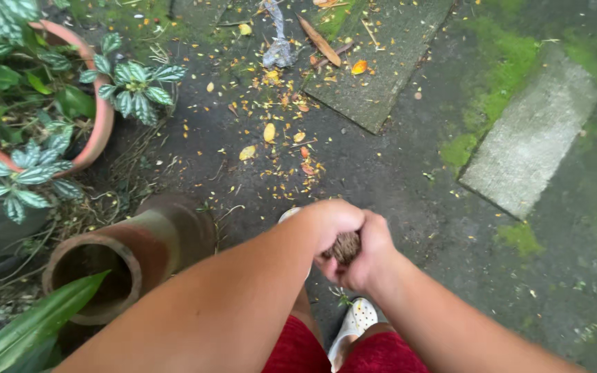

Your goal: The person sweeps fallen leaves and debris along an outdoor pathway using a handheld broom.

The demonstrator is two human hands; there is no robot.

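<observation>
Both hands meet low in the middle of the view, closed together around a brown, fibrous bundle (345, 246), likely the top of a broom handle or brush; only a small patch of it shows between them. The left hand (332, 222) clenches over the bundle from above, and the right hand (367, 257) grips it from the right and below, touching the left. Beneath the arms are red shorts (381, 354) and white perforated clogs (355, 323). The ground is dark, wet paving (395, 179) with moss. Yellow and orange fallen leaves (271, 131) lie scattered just beyond the hands. Far off lies a flat concrete slab (381, 55), and another slab (530, 135) sits to the right. At near left a terracotta pipe (133, 255) lies on its side, with a potted plant (95, 103) behind it.
</observation>
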